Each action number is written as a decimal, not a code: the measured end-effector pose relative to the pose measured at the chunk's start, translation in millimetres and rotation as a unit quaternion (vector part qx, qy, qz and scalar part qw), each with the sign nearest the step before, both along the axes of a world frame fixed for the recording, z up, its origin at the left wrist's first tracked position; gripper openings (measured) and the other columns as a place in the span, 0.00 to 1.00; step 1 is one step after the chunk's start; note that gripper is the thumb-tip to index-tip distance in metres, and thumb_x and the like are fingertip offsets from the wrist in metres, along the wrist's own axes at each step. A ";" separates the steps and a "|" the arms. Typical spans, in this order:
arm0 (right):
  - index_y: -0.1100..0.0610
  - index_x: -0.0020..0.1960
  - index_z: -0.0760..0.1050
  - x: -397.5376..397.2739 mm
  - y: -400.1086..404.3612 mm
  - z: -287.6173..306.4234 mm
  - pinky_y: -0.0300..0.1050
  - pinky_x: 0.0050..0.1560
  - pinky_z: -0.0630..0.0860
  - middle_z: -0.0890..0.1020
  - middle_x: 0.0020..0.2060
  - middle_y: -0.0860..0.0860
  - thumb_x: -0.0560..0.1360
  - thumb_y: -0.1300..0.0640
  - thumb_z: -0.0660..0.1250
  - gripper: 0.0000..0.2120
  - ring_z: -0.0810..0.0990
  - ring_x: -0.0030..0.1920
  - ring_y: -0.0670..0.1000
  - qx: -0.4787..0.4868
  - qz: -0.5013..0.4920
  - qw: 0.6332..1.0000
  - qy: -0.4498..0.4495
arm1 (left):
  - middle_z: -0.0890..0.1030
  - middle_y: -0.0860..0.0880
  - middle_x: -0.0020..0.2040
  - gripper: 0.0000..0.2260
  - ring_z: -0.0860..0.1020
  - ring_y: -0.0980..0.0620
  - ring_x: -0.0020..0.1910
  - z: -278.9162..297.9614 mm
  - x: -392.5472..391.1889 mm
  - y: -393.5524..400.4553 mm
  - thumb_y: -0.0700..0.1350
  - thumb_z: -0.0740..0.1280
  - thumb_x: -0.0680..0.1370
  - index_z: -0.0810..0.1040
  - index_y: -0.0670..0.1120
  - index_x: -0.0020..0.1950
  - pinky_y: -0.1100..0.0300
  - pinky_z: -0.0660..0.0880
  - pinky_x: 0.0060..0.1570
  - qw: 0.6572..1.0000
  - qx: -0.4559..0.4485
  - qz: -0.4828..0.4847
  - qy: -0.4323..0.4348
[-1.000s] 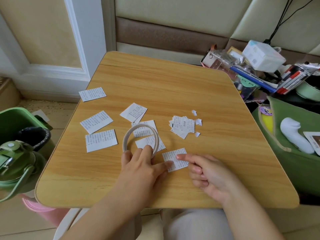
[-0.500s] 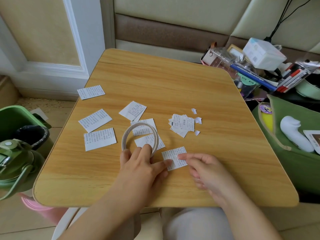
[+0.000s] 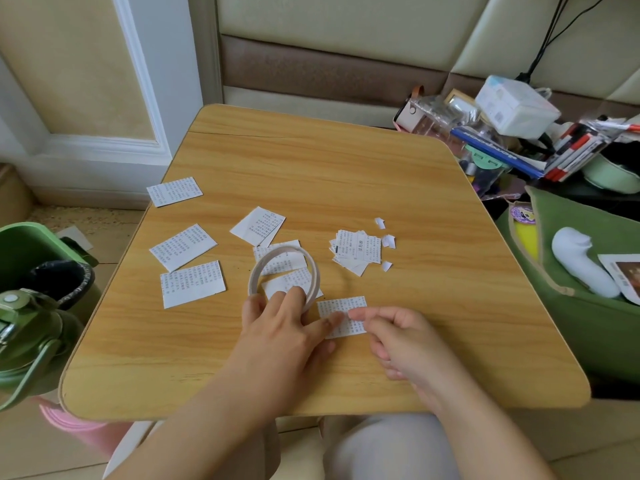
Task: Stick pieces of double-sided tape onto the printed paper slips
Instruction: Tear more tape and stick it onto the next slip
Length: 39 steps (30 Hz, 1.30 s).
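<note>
A roll of double-sided tape (image 3: 254,278) stands as a thin ring on the wooden table (image 3: 329,174). My left hand (image 3: 280,334) grips its near edge with one finger inside the ring, and its thumb rests on a printed paper slip (image 3: 348,306) just right of the roll. My right hand (image 3: 401,344) presses that slip with its straight index finger, the tip almost meeting my left thumb; its other fingers are curled. More slips lie around: a small pile (image 3: 356,251), three slips at the left (image 3: 183,247), and two under the ring (image 3: 277,259).
Small white paper scraps (image 3: 388,241) lie beside the pile. A green bin (image 3: 24,244) and a green bottle (image 3: 20,341) stand on the floor at the left. A green bag (image 3: 588,323) and piled boxes and pens (image 3: 512,109) crowd the right side.
My right index finger has slid a little left along the slip toward my left thumb. My left hand and the tape roll have stayed put.
</note>
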State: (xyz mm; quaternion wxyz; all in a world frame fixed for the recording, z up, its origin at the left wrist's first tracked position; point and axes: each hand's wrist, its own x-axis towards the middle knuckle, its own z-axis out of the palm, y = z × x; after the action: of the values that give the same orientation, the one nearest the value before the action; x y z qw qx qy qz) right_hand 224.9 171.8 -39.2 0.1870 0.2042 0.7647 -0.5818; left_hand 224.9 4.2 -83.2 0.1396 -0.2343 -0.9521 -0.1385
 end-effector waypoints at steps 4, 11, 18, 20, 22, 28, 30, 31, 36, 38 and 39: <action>0.56 0.52 0.78 -0.1 -0.1 -0.7 0.34 0.19 0.54 0.64 0.20 0.46 0.79 0.65 0.56 0.13 0.58 0.18 0.42 0.000 0.003 1.000 0.004 | 0.66 0.50 0.39 0.17 0.71 0.48 0.36 -2.1 -1.2 0.9 0.55 0.56 0.75 0.80 0.56 0.57 0.53 0.58 0.41 1.000 -0.015 -0.002 0.006; 0.54 0.52 0.80 -1.0 6.8 0.0 0.35 0.21 0.55 0.63 0.23 0.48 0.79 0.64 0.56 0.14 0.58 0.19 0.42 0.003 0.026 1.000 -0.002 | 0.67 0.50 0.38 0.16 0.71 0.48 0.36 -2.2 -0.6 -0.3 0.55 0.56 0.76 0.80 0.57 0.57 0.52 0.60 0.43 1.000 -0.016 0.003 0.006; 0.50 0.53 0.80 -1.0 10.0 -4.4 0.35 0.22 0.59 0.67 0.22 0.45 0.77 0.64 0.56 0.16 0.61 0.20 0.43 0.080 0.054 0.995 0.039 | 0.67 0.51 0.38 0.15 0.71 0.48 0.36 -1.9 -1.1 -0.6 0.55 0.57 0.76 0.80 0.58 0.56 0.52 0.60 0.45 1.000 -0.015 0.009 0.011; 0.49 0.55 0.78 0.4 12.2 -7.2 0.34 0.22 0.60 0.70 0.24 0.46 0.76 0.63 0.59 0.15 0.63 0.19 0.43 0.148 0.052 0.984 0.083 | 0.67 0.51 0.38 0.15 0.72 0.48 0.36 -1.3 -1.1 -0.4 0.55 0.57 0.76 0.80 0.59 0.56 0.52 0.61 0.45 1.000 -0.015 0.010 0.007; 0.49 0.59 0.77 3.3 17.0 -9.8 0.34 0.25 0.62 0.71 0.24 0.44 0.75 0.62 0.62 0.16 0.67 0.21 0.44 0.242 0.062 0.955 0.158 | 0.68 0.51 0.39 0.15 0.72 0.48 0.36 -1.0 -1.2 0.0 0.55 0.56 0.76 0.79 0.59 0.56 0.52 0.61 0.46 1.000 -0.013 0.013 0.004; 0.45 0.53 0.80 18.3 4.6 -11.9 0.40 0.28 0.70 0.72 0.31 0.40 0.70 0.51 0.58 0.16 0.74 0.31 0.44 0.435 0.186 0.819 0.324 | 0.67 0.51 0.38 0.15 0.71 0.48 0.35 -1.1 -1.5 1.1 0.55 0.56 0.76 0.79 0.59 0.56 0.52 0.60 0.44 1.000 -0.017 0.015 0.006; 0.46 0.51 0.82 19.0 1.7 -17.9 0.39 0.25 0.70 0.74 0.34 0.43 0.69 0.50 0.56 0.17 0.77 0.35 0.47 0.482 0.204 0.783 0.336 | 0.66 0.51 0.38 0.15 0.71 0.48 0.35 -0.4 -1.7 1.3 0.55 0.56 0.76 0.79 0.60 0.57 0.52 0.60 0.44 1.000 -0.019 0.015 0.005; 0.47 0.50 0.82 17.9 2.1 -21.6 0.39 0.25 0.71 0.74 0.35 0.44 0.69 0.50 0.56 0.18 0.77 0.36 0.47 0.487 0.207 0.778 0.338 | 0.66 0.51 0.38 0.15 0.71 0.48 0.35 -0.3 -1.7 1.2 0.55 0.55 0.76 0.79 0.60 0.57 0.52 0.60 0.44 1.000 -0.020 0.016 0.005; 0.47 0.53 0.82 11.7 11.1 -37.1 0.39 0.40 0.74 0.70 0.36 0.43 0.71 0.53 0.56 0.18 0.73 0.42 0.47 0.426 0.170 0.815 0.355 | 0.66 0.52 0.38 0.16 0.71 0.49 0.36 -3.0 -1.1 -0.5 0.56 0.55 0.76 0.79 0.60 0.56 0.51 0.63 0.44 1.000 -0.019 0.017 0.008; 0.43 0.54 0.82 9.5 15.6 -39.7 0.32 0.50 0.67 0.68 0.36 0.41 0.72 0.55 0.58 0.18 0.70 0.45 0.47 0.347 0.138 0.865 0.336 | 0.63 0.52 0.38 0.16 0.70 0.49 0.36 -4.1 -1.6 -2.5 0.57 0.55 0.76 0.79 0.62 0.57 0.51 0.65 0.44 1.000 -0.019 0.018 0.003; 0.40 0.54 0.81 8.5 17.2 -39.6 0.32 0.52 0.65 0.68 0.37 0.41 0.72 0.55 0.58 0.18 0.69 0.46 0.47 0.324 0.129 0.881 0.321 | 0.62 0.53 0.39 0.17 0.70 0.49 0.36 -4.4 -2.2 -3.9 0.58 0.55 0.76 0.79 0.62 0.58 0.51 0.65 0.43 1.000 -0.019 0.017 0.002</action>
State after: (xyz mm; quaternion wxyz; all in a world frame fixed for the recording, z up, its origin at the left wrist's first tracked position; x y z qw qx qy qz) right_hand 233.3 189.0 -78.8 -0.0717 -0.0444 0.9482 -0.3062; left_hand 222.6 0.3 -87.6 0.1390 -0.2213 -0.9581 -0.1176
